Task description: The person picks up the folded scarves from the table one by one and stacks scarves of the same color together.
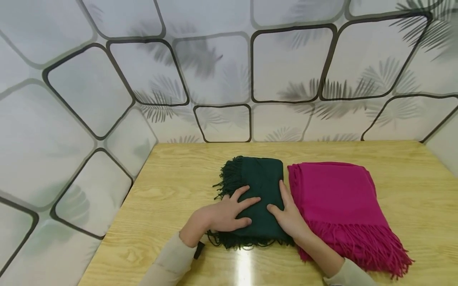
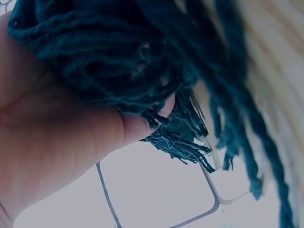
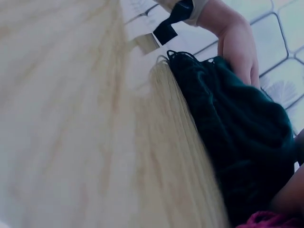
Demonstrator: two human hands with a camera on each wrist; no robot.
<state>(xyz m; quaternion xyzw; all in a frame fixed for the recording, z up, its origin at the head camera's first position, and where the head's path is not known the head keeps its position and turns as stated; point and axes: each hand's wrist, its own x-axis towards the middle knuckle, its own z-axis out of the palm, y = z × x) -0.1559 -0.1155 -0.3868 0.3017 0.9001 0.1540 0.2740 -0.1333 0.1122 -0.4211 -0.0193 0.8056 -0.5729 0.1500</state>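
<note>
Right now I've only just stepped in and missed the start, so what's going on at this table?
A person is pressing both hands flat on a folded dark green scarf lying on the wooden table. The left hand rests on its near left part, by the fringe; the right hand lies along its right edge. Beside it, to the right, a folded magenta scarf sits with its fringe toward the person, and neither hand holds it.

a staged tabletop corner, more a recording booth than a lived-in room: a bare light wooden table [image 1: 171, 186] is boxed in from nine o'clock round to three o'clock by wall panels [image 1: 89, 91] printed with rounded dark frames and grey palm fronds; no furniture shows.
</note>
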